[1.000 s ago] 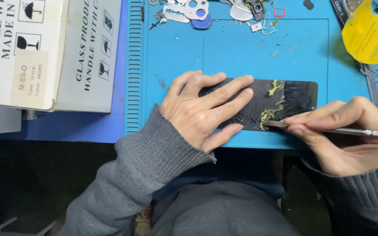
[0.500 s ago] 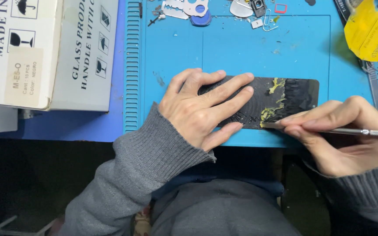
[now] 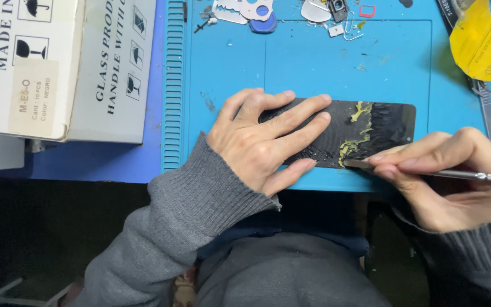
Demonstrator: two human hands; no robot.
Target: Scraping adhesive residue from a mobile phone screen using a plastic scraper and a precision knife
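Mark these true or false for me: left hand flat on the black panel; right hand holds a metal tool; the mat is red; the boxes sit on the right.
1. The left hand lies flat on the black panel. True.
2. The right hand holds a thin metal tool at the panel's near edge. True.
3. The work mat is red. False: it is blue.
4. The cardboard boxes sit on the right. False: they stand at the left.
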